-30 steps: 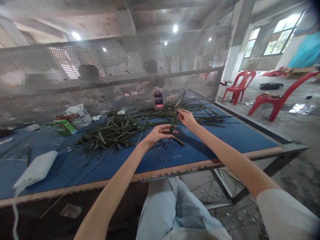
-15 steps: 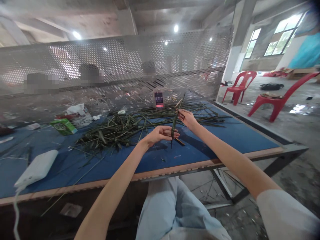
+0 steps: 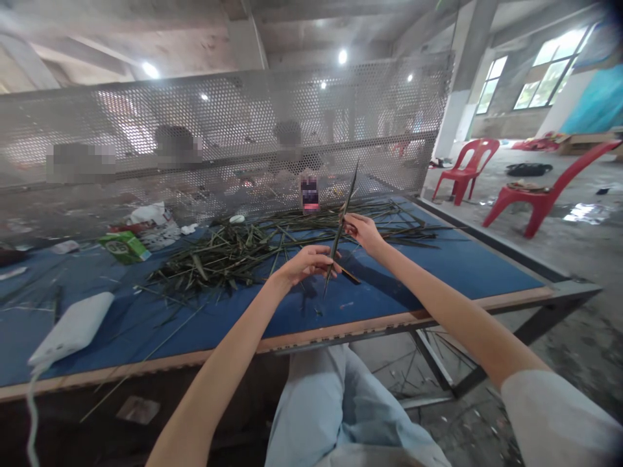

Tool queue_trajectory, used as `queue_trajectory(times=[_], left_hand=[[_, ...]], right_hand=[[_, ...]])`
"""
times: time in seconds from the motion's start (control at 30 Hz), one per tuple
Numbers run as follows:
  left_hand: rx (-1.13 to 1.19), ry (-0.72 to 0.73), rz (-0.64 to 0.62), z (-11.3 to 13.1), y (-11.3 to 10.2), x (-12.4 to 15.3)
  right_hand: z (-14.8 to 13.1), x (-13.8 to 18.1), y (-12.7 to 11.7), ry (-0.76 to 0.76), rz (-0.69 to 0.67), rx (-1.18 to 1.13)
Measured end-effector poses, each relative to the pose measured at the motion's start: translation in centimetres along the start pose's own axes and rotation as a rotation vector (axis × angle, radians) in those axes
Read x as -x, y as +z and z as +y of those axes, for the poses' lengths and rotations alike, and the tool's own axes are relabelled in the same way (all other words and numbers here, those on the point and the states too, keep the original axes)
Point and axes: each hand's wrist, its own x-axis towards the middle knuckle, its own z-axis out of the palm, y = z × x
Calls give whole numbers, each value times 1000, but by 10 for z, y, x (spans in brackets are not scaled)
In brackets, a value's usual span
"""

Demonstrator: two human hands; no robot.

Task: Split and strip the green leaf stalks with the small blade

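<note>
A long, narrow green leaf strip (image 3: 350, 191) stands tilted in front of me, its pointed tip up and its thin tail down. Closed on its lower part is my left hand (image 3: 311, 263), thumb and fingers pinching it. Higher up, my right hand (image 3: 361, 230) grips the same strip between thumb and fingertips. Beyond and to the left lies a heap of similar dark green leaf strips (image 3: 219, 256) on the blue tabletop (image 3: 287, 318). More long strips are spread behind my hands, and a brownish piece (image 3: 350, 276) lies on the table below them.
A perforated metal screen (image 3: 233, 143) stands along the table's far side, with a phone (image 3: 309, 193) against it. At left are a green box (image 3: 124, 247) and a white power bank (image 3: 73, 327) with a cable. Red plastic chairs (image 3: 468, 172) stand at right; people sit behind the screen.
The leaf strip has tilted more and its tip now reaches higher. My right hand has shifted slightly left, and my left hand's fingers have curled in closer.
</note>
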Motion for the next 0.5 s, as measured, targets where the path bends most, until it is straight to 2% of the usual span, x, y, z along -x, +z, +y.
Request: queue_trajectory(times=[0.17,0.37,0.5], left_hand=[[-1,-2,180,-6,1,-7],[-23,156,421,-8,4,-10],[-47,215,480,-8,4,-11]], right_hand=[[0,11,8,-66,-92,140],[3,21,14,-59,-191,241],[4,23,15,-30,-210,207]])
